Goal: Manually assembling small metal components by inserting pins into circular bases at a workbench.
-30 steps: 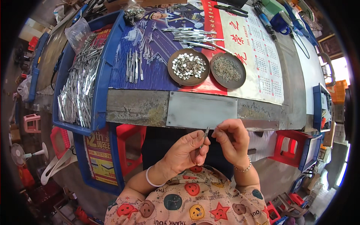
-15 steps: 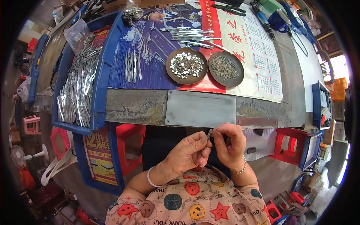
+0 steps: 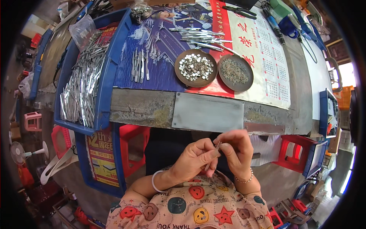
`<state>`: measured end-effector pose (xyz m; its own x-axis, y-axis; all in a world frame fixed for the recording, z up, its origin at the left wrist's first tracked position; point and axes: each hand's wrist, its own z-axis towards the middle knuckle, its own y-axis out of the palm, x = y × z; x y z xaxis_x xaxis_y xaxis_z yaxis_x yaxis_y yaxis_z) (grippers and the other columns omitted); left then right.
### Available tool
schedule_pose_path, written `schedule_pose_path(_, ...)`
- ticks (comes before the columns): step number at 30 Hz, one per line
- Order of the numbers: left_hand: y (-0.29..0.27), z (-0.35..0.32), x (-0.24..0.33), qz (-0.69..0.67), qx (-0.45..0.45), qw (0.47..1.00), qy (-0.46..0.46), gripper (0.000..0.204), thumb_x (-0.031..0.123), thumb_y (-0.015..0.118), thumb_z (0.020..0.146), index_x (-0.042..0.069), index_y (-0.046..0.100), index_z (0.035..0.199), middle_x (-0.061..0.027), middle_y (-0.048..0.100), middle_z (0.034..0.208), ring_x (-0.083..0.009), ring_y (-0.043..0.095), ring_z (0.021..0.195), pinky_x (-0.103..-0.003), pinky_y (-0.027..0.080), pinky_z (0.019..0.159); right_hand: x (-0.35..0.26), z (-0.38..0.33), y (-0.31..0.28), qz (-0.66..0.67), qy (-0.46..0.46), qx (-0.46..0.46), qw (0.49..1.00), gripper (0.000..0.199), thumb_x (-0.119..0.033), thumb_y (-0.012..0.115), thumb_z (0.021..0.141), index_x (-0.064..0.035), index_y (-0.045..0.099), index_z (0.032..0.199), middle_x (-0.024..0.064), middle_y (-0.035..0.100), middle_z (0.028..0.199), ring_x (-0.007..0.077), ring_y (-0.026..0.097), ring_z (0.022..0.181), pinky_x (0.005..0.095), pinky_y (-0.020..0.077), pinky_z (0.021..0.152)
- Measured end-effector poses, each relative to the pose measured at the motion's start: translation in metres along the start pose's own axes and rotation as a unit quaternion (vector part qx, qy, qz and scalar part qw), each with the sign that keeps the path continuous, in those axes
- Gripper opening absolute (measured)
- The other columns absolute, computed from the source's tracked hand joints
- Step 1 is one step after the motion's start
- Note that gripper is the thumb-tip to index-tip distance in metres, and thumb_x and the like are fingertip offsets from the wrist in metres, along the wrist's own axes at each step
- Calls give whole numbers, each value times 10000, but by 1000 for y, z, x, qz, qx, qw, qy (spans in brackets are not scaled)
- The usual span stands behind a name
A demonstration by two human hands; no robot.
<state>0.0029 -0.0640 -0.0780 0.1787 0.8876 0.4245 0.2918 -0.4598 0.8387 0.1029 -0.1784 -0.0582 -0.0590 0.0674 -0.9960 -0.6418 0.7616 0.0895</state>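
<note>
Low in the centre of the frame, the left hand (image 3: pixel 192 162) and right hand (image 3: pixel 237 150) pinch together on one thin metal strip (image 3: pixel 212 155), apparently mid-assembly, while the blue tray (image 3: pixel 110 72) of loose metal strips (image 3: pixel 82 86) at upper left stays heaped.

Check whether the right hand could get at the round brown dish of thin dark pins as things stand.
Probably yes, once freed. The right hand is pinching a thin metal strip together with the left hand; the round brown dish of thin dark pins sits uncovered straight ahead across bare table edge.

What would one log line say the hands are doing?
left hand: pinching thin metal strip | right hand: pinching same strip | place: lap, below workbench edge
</note>
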Motion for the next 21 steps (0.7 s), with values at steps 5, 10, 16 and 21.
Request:
schedule_pose_path(5, -3, 2, -1, -2, -23, 1000, -3, 159, 167, 521, 962, 67, 479, 846, -38, 581, 667, -80, 550, 505, -184, 444, 455, 6, -7, 0, -245, -189, -15, 951, 94, 51, 568, 824, 9, 517, 891, 144, 597, 807, 227, 589, 672, 285, 479, 600)
schedule_pose_path(10, -1, -1, 3, 15, -36, 999, -2, 162, 176, 515, 966, 67, 481, 851, -32, 580, 669, -72, 549, 510, -176, 437, 456, 0, -3, -3, -174, -138, -49, 974, 137, 65, 604, 774, -5, 541, 872, 136, 610, 802, 229, 597, 647, 290, 489, 572)
schedule_pose_path(16, 0, -5, 5, 20, -52, 998, -14, 161, 186, 515, 967, 69, 480, 861, -17, 575, 681, -66, 552, 528, -172, 431, 462, -5, 4, -8, -214, -167, -81, 959, 159, 66, 621, 758, -27, 541, 859, 132, 621, 804, 229, 612, 632, 289, 494, 563)
schedule_pose_path(21, 3, -10, 7, 29, -68, 997, -22, 158, 184, 511, 968, 67, 483, 867, -15, 563, 694, -70, 540, 547, -181, 437, 482, -3, 0, -14, 1, 7, -125, 992, 183, 56, 637, 760, -10, 523, 888, 121, 599, 826, 197, 561, 737, 267, 465, 660)
